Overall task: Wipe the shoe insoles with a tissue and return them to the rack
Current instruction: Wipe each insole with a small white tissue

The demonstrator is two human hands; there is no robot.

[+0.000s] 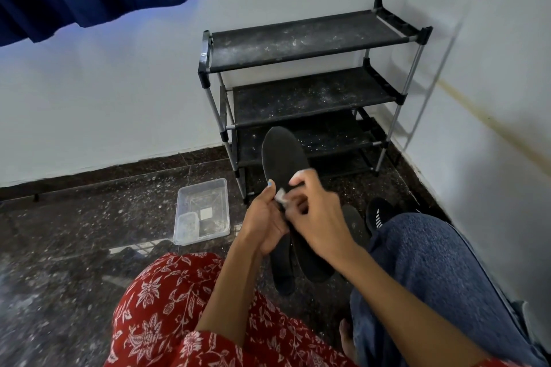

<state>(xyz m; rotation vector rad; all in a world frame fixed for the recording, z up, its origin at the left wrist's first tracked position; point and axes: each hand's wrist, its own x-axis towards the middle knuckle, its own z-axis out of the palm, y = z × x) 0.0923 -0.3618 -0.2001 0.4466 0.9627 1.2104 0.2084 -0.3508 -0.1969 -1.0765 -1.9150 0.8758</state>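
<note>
A long black insole [283, 158] is held up in front of me, its toe end pointing toward the rack. My left hand [264, 225] grips it from the left at its middle. My right hand [317, 213] pinches a small white tissue [281, 196] and presses it against the insole's surface. Two more dark insoles [281, 265] lie on the floor under my hands. The black shoe rack [304, 89] stands in the corner with dusty shelves that hold nothing.
A clear plastic tray [202, 210] with a smaller tub in it sits on the dark speckled floor to the left. A black shoe with white stripes [378, 213] lies by my blue-clad right knee. White walls close in behind and on the right.
</note>
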